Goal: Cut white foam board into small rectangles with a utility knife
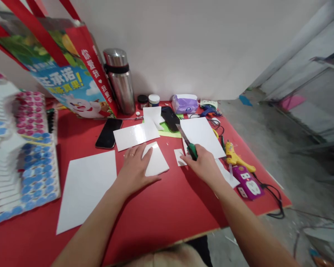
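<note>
My left hand lies with fingers spread on the red table, its fingertips at a white board piece. In my right hand is a utility knife with a green handle, its blade angled up and to the left, away from me. A small white piece lies just left of that hand, by the thumb. Beyond my left hand is a glossy white strip. One larger white sheet rests to the left, and another white sheet sits beyond the right hand.
A black phone, a steel flask and a printed bag stand or lie at the back left. Blue and pink flower-like pieces fill the left side. On the right are a yellow glue gun and a purple box with cables.
</note>
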A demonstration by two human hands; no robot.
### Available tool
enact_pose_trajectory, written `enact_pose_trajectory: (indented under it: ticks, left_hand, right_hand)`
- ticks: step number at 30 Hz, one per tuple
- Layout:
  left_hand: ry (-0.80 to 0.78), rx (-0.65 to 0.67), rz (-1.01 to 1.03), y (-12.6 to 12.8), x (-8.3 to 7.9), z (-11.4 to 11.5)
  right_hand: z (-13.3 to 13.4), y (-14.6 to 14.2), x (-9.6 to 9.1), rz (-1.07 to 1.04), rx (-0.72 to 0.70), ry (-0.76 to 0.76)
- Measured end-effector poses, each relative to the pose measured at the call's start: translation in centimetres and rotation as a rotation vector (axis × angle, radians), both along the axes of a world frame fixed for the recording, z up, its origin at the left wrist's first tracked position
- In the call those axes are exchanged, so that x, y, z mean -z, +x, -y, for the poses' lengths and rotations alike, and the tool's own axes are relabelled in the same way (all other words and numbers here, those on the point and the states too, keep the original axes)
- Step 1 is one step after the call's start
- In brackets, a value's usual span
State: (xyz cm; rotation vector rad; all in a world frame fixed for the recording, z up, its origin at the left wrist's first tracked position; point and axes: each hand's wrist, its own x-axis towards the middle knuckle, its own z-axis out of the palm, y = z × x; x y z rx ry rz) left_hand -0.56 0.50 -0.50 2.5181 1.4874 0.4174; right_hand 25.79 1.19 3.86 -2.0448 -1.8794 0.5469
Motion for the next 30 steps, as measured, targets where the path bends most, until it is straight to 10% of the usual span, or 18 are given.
enact_pose_trajectory:
  ticks: [5, 11, 26, 30]
  left_hand:
    - [0.025, -0.013, 0.186, -0.3, -0.3, 0.1]
    - [0.218, -0.403, 0.748, -1.6, -1.8, -0.1]
    - [0.123, -0.544, 1.029, -2.7, -1.4, -0.6]
    - [0.008, -0.494, 0.838, -3.3, -0.7, -1.0]
  right_hand:
    - [1.1, -1.5, 0.7, 0.250, -0.094, -0.039]
    - [2.2, -2.6, 0.2, 0.343, -0.090, -0.111]
    - [3.5, -2.1, 0.2, 0.287, -0.080, -0.117]
    - [3.9, -1.6, 0.6, 0.328, -0.055, -0.138]
